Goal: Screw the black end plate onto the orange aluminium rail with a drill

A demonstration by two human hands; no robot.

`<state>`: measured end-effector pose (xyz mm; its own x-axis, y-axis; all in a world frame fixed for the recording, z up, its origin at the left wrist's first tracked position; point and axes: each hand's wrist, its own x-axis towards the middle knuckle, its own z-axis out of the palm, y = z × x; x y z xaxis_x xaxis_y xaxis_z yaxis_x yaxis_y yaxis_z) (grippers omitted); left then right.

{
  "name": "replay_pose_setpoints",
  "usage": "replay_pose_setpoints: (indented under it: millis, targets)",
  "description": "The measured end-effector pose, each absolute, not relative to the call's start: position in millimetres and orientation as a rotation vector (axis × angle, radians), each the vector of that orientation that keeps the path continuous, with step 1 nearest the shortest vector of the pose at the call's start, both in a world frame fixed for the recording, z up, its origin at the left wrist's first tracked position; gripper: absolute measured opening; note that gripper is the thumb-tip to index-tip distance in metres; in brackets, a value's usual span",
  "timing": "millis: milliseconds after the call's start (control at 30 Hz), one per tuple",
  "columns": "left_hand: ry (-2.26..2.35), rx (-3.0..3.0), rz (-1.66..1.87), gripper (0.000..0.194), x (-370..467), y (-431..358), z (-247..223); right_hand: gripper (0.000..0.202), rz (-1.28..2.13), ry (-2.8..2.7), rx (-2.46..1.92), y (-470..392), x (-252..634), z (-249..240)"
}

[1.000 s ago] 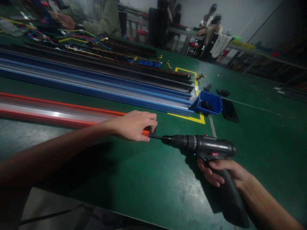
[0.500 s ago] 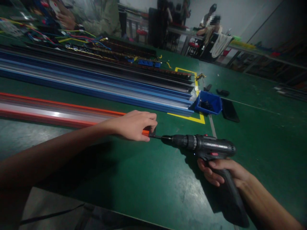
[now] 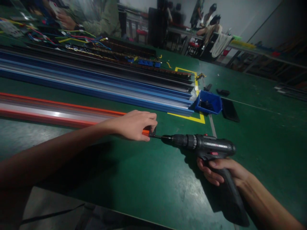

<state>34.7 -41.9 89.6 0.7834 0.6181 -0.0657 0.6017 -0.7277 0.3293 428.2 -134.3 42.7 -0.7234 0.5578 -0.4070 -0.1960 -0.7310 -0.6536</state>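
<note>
Left hand palm down, pinching, right hand gripping (thumb above fingers), forearms bare

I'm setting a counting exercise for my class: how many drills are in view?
1. The black drill is in the person's right hand, pointed toward the end of the orange rail that the left hand holds. Others may be hidden.

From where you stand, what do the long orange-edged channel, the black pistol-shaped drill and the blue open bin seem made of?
Long orange-edged channel: probably metal, its silvery face showing a bright streak. Black pistol-shaped drill: likely a plastic housing, with satin highlights. Blue open bin: probably smooth plastic, evenly coloured.
</note>
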Motion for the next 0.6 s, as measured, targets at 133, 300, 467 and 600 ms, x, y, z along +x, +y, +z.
replay_pose_setpoints:
  millis: [133, 300, 467, 600]
  targets:
    - [0.934, 2.645, 0.069, 0.018, 34.8, -42.3, 90.0, 0.025, 2.439, -0.833, -0.827, -134.7, 428.3, 41.7]
    - [0.935, 2.646, 0.067, 0.019, 35.0, -42.0, 89.8, 0.026, 2.449, -0.84, -0.812, -135.5, 429.8, 41.3]
    - [0.936, 2.638, 0.069, 0.019, 35.5, -42.4, 90.6, 0.024, 2.446, -0.843, -0.815, -134.5, 428.1, 42.6]
    - [0.932, 2.632, 0.068, 0.018, 35.2, -42.6, 91.0, 0.025, 2.442, -0.853, -0.822, -134.4, 427.7, 42.3]
